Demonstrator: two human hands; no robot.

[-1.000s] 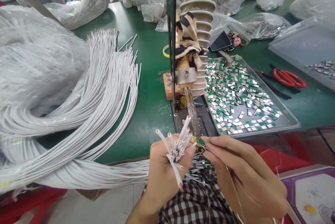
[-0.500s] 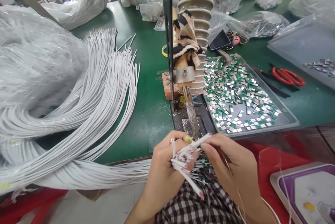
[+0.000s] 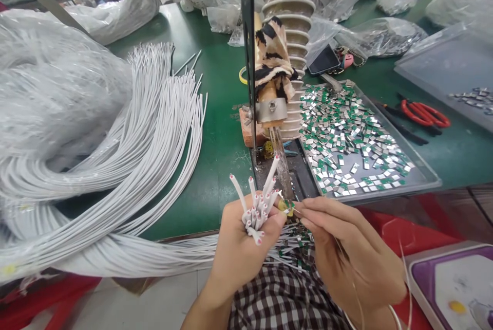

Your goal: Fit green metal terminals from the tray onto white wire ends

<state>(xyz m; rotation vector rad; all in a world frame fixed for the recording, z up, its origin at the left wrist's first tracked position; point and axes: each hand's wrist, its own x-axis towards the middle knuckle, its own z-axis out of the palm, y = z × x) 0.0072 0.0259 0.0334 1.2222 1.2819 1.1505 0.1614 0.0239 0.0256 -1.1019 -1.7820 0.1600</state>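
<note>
My left hand (image 3: 246, 237) is closed around a bundle of white cables (image 3: 256, 217) whose pinkish ends point up. Its thumb and a yellow-wrapped fingertip pinch a small green board (image 3: 287, 205) below the tip of the soldering iron (image 3: 282, 165). At the right of that tip, my right hand (image 3: 346, 248) pinches a thin wire (image 3: 352, 289), which trails down past the palm. Several cables with small green boards (image 3: 292, 248) hang over the checked cloth on my lap.
Large bundles of white cable (image 3: 154, 150) lie at left. A tray (image 3: 419, 178) of green boards stands right of the iron, with red-handled pliers (image 3: 423, 113) beyond it. A ribbed hose (image 3: 290, 21) and black upright bar (image 3: 248, 52) rise behind my hands.
The cable bundle in my left hand has turned from pointing sideways to upright. My right hand has moved slightly right, off the cable ends. A green board now shows at my left fingertips.
</note>
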